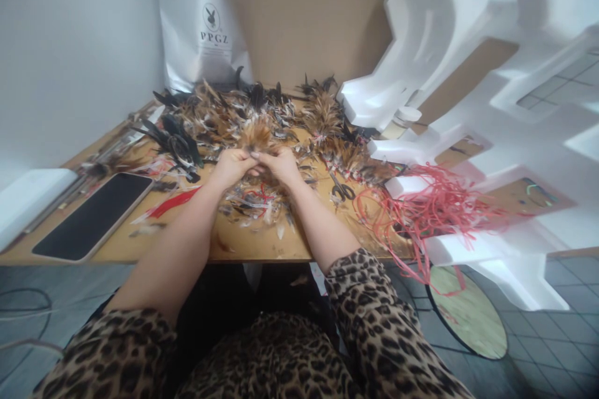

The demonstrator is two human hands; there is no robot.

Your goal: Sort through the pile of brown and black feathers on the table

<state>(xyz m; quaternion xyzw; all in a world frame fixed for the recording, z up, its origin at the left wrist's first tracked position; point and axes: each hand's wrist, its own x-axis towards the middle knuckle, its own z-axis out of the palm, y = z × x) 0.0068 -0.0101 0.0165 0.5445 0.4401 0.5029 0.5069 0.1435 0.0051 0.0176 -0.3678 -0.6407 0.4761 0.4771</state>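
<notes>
A bunch of brown feathers (pixel 256 133) fans out upward, pinched at its base between both hands over the middle of the table. My left hand (pixel 233 168) has its thumb and fingers closed on the base from the left. From the right, my right hand (pixel 282 166) closes on the same spot, its fingertips meeting the left ones. The fingers partly hide the feather ends. Below the hands lie loose feathers mixed with a red string (pixel 262 194). A pile of brown and black feathers (pixel 206 109) spreads just behind them.
Black-handled scissors (pixel 343 189) lie right of my hands. A tangle of red ribbons (pixel 435 202) hangs over white foam pieces (pixel 369 103) at the right. A phone (pixel 93 215) rests on the left, near red strips (pixel 174 202). A white bag (pixel 201 19) stands behind.
</notes>
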